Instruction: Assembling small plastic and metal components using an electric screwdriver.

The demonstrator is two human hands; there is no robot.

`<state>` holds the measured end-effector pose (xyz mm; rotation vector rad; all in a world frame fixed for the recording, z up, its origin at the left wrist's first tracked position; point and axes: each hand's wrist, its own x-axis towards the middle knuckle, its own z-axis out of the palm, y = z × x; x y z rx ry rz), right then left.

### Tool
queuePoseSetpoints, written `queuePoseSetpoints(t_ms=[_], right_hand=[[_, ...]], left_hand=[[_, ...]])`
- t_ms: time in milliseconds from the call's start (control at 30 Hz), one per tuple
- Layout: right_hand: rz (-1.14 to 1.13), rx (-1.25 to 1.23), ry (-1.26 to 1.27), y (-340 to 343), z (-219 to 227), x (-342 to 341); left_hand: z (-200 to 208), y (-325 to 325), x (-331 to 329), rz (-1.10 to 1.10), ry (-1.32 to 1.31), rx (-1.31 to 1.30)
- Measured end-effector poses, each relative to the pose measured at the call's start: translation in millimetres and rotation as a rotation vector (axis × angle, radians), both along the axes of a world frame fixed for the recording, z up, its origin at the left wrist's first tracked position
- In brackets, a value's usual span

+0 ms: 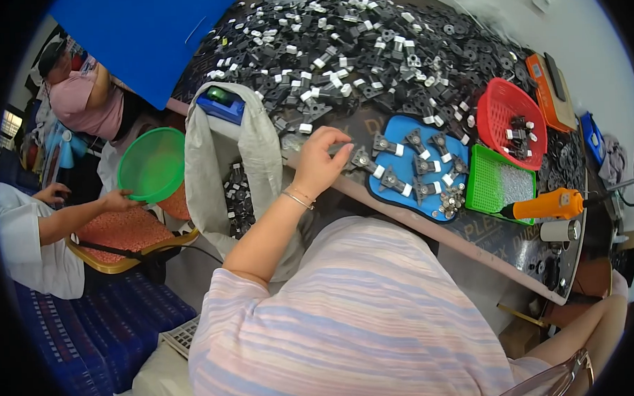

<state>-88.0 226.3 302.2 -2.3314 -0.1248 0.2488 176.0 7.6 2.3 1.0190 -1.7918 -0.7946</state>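
Note:
My left hand (321, 159) is over the table's front edge, with a thin bracelet on its wrist. Its thumb and index finger are apart, and nothing shows between them. Just beyond the fingertips is a black part with a white end (363, 160), at the left rim of a blue tray (381, 185). Several similar black-and-white parts lie spread on that tray, beside a small pile of round metal pieces (448, 202). My right arm (592, 329) stretches out at the far right. The right hand (619, 285) is small and indistinct there, its fingers not readable.
Loose black and white parts (340, 57) cover the table's back. At right are a red basket (492, 115), a green basket (478, 185), an orange electric screwdriver (548, 205) and an orange box (542, 85). Left stands a sack (204, 174); a co-worker's hand (120, 201) holds a green sieve (152, 165).

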Motion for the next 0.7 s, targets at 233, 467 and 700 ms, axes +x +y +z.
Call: queuePoseSetpoints(t_ms=[233,467,700], right_hand=[[-0.005,-0.061,-0.098,21.8,-1.9,17.8],[-0.043,-0.168,-0.187,48.2,-6.8,24.4],[-0.228,0.213,-0.431,30.1,-58.2,6.6]], left_hand=[[2.1,-2.8,29.5,0.043,-0.009,-0.019],[-2.7,7.2,36.3,0.054,0.026,0.023],[8.5,10.0,3.8,-0.065,0.054,0.013]])
